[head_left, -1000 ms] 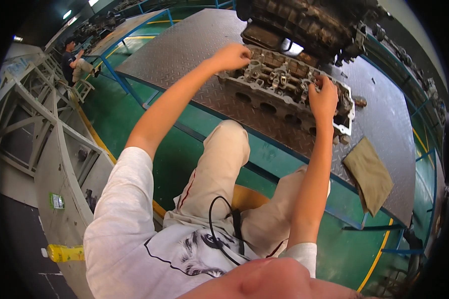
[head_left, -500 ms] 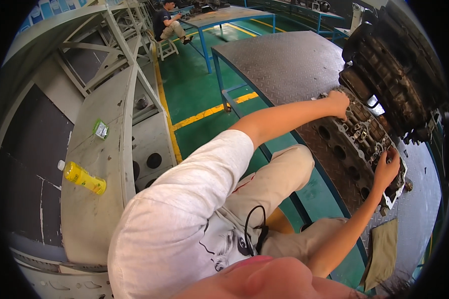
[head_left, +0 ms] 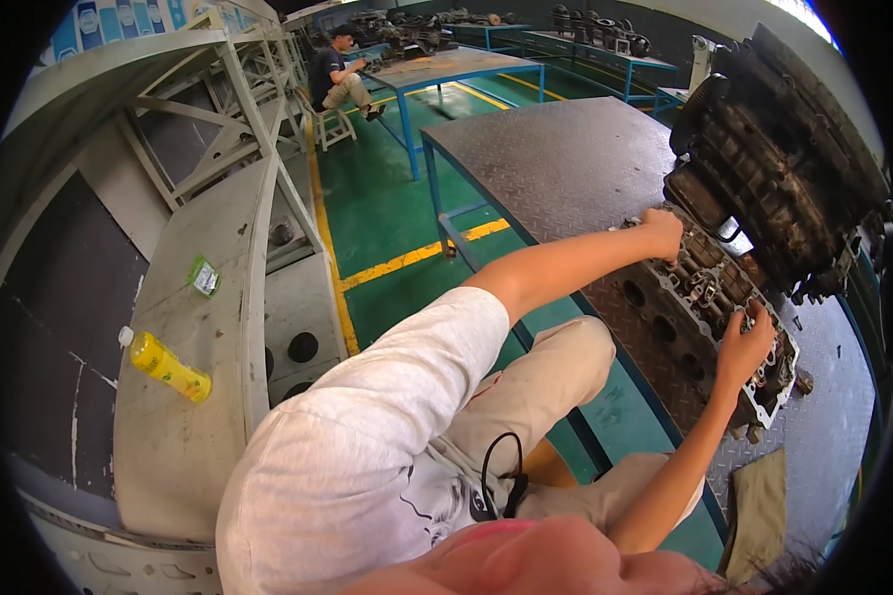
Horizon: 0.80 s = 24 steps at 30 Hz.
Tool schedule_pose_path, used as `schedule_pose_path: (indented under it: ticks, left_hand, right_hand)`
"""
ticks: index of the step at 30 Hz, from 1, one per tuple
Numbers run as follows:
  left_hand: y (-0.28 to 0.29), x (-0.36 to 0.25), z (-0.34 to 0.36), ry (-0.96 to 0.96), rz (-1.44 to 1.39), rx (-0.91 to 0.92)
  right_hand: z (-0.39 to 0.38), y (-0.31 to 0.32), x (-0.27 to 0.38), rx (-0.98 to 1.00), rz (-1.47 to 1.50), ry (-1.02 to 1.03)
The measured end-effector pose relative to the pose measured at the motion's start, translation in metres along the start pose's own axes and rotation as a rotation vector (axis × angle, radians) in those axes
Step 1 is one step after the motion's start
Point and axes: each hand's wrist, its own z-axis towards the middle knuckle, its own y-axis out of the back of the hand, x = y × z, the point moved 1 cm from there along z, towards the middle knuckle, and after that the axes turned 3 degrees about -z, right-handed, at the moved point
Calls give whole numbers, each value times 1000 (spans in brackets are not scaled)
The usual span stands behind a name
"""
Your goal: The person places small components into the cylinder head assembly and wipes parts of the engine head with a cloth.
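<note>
Left: the grey shelf (head_left: pixel 184 451) carries a yellow bottle (head_left: pixel 171 367) and a green packet (head_left: pixel 204 278). Beyond, a co-worker (head_left: pixel 339 79) sits on a stool beside a far bench.

Centre to right: the near bench (head_left: pixel 556 149) has a patterned metal top. The cylinder head (head_left: pixel 706 286) lies along its near edge, well to the right of the left corner, with its openings facing that edge.

Left hand (head_left: pixel 662 235): at the left end of the cylinder head, fingers curled down. Whether a part is grasped cannot be told.

Right hand (head_left: pixel 746 347): at the right part of the cylinder head, thumb and fingers bent over the top. Whether a part is pinched cannot be told.

An olive cloth (head_left: pixel 759 511) hangs over the near edge, right of the cylinder head. A dark engine assembly (head_left: pixel 779 169) stands behind the cylinder head, toward the far edge.

Change: within the last second the view has swung left; both hands have stayed at the cylinder head. Judgement: only the viewing direction has altered materially; hand contact with the workpiece appears uninterrupted.
</note>
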Motion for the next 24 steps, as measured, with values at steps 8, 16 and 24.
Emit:
schedule_pose_path:
  ticks: [8, 16, 24]
  left_hand:
    - [-6, -3, -1, 2, -25, -33]
    - [-14, -8, 1, 27, -22, -28]
    - [-20, -7, 1, 30, -44, -111]
  right_hand:
    - [3, -2, 3, 4, 18, 13]
    - [0, -8, 6, 27, 26, -5]
    - [-1, -15, 8, 40, 28, -21]
